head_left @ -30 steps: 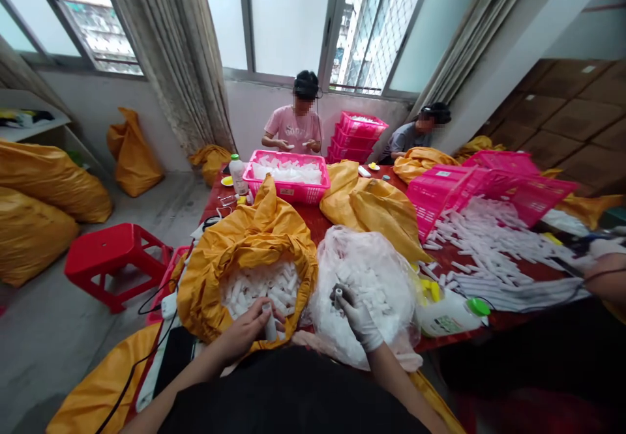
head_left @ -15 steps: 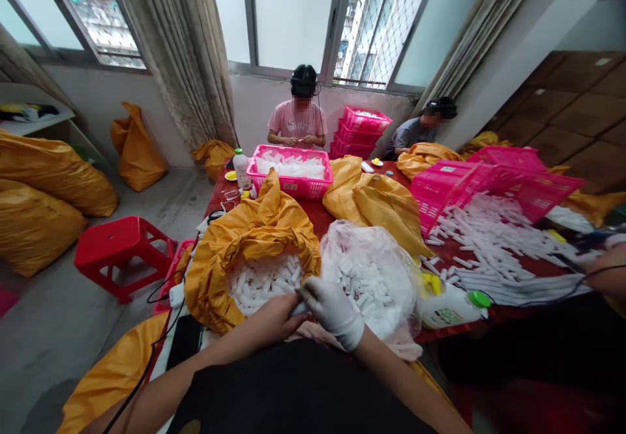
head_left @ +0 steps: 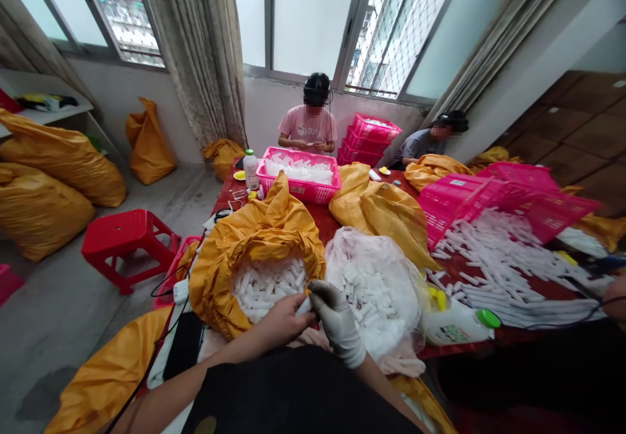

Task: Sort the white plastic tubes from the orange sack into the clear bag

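My bare left hand is closed around a short white plastic tube, held in front of my body. Beside it, my right hand, in a white glove, has its fingers pinched together close to the tube's upper end; what they hold, if anything, is too small to make out. Just beyond my left hand, an orange sack gapes with many white tubes inside. A clear plastic bag of short white pieces lies beyond my right hand.
Across the red table a person in pink sits behind a pink basket of white pieces. To the right lie loose tubes, tipped pink baskets and a green-capped bottle. A red stool stands left.
The view has shifted slightly. My hands have turned, so the white tube now shows more clearly in the left one. The gloved fingers have risen to the tube's upper end.
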The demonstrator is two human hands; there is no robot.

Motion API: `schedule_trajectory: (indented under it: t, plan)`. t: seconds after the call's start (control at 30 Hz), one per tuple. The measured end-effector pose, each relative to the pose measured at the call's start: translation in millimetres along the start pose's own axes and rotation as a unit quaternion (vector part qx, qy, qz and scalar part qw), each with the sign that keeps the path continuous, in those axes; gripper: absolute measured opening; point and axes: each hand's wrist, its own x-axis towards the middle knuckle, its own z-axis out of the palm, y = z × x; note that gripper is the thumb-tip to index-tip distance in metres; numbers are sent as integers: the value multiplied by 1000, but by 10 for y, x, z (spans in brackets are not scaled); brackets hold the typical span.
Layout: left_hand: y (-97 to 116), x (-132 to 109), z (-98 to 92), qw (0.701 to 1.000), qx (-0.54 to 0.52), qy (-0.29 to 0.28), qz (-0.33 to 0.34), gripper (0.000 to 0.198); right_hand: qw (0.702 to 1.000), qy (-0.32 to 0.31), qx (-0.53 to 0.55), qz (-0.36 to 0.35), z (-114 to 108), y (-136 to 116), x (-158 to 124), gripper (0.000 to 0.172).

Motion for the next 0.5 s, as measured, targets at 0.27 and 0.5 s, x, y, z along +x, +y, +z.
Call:
schedule_trajectory:
  t: [0.27, 0.5]
  plan:
    - [-146, -34, 17, 989, -125, -74, -34, 55, 998, 45, 41, -28, -110, 130, -4, 26]
    - [-158, -111, 68, 988, -136, -75, -15, 58, 997, 55, 40, -28, -128, 206, -8, 26]
